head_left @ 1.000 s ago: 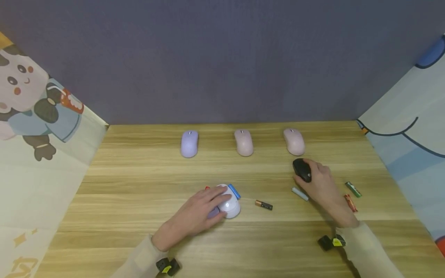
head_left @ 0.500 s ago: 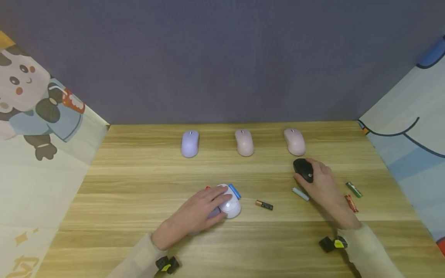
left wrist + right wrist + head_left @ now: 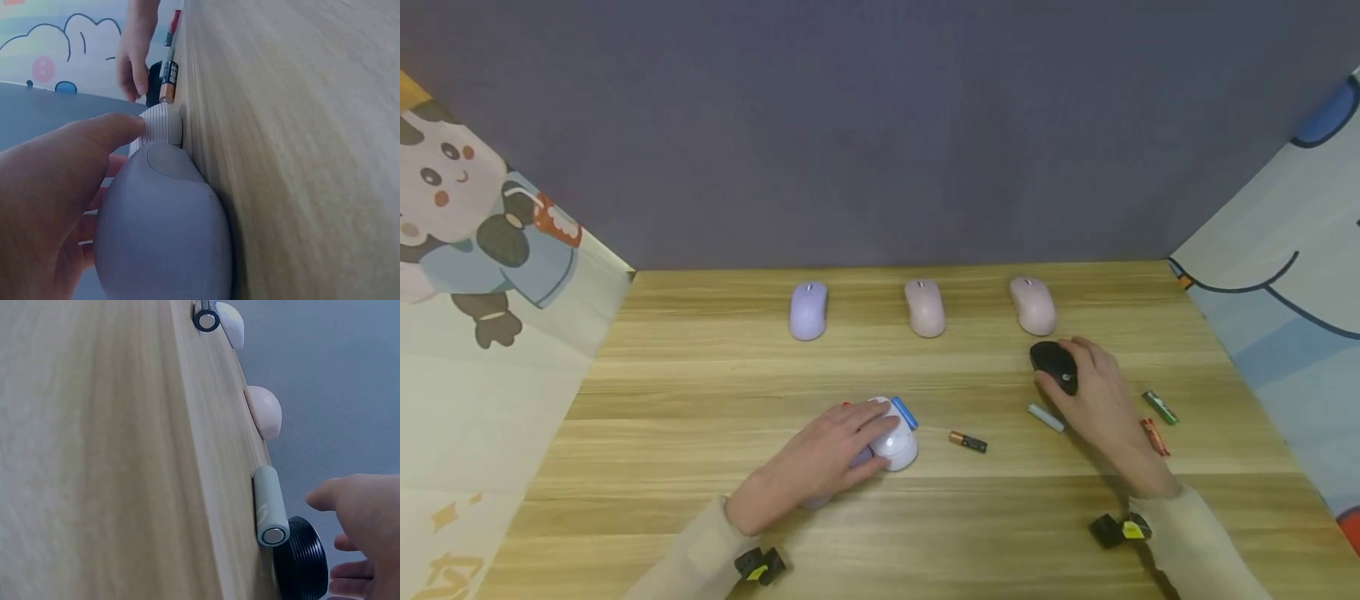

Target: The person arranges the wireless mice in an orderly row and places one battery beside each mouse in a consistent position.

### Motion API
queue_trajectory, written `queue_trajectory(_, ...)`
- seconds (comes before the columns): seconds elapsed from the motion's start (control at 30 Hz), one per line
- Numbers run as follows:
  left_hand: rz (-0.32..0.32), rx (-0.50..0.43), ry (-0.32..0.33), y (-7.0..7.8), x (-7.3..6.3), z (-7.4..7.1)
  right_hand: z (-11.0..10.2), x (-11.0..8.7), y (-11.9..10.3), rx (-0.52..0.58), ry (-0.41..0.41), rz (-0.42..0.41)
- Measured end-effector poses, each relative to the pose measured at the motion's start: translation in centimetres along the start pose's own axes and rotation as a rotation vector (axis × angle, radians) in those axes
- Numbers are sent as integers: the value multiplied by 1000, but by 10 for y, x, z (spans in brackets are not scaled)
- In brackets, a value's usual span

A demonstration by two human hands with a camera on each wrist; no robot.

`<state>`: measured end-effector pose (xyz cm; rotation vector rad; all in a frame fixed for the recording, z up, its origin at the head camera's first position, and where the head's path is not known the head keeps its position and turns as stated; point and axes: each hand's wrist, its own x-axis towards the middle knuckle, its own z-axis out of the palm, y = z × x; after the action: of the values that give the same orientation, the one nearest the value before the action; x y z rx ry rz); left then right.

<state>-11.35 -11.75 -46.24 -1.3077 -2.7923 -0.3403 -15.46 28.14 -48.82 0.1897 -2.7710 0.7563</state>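
My left hand point(image 3: 823, 450) holds a white computer mouse point(image 3: 898, 450) on the table; its thumb lies against the ribbed side in the left wrist view. A lavender mouse point(image 3: 162, 231) sits right behind it, largely covered by this hand from above. A blue battery point(image 3: 905, 412) lies against the white mouse's far side. My right hand point(image 3: 1097, 396) is over a black mouse point(image 3: 1052, 367), fingers loosely spread. In the right wrist view its thumb stands apart from the black mouse point(image 3: 301, 559). Beside that mouse lies a pale grey-green battery point(image 3: 270, 503).
A lavender mouse point(image 3: 808, 311) and two pink mice point(image 3: 926, 308) stand in a row along the back. A black-and-copper battery point(image 3: 968, 442) lies mid-table. Green point(image 3: 1161, 407) and red point(image 3: 1155, 437) batteries lie right of my right hand. A dark panel point(image 3: 880, 133) closes the back.
My right hand has eased slightly to the right, so more of the black mouse shows. My left hand and the white mouse stay put.
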Motion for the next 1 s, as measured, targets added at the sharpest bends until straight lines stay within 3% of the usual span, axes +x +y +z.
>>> queue_trajectory(0.23,6,23,20,-1,3,0,1,0,-1,10,29,-48)
queue_trajectory(0.5,-46,25,-11,2,8,-1,2,0,-4,33,43,-65)
queue_trajectory(1.0,-84,68,10,6,14,6,4,-1,-7,110,43,-136)
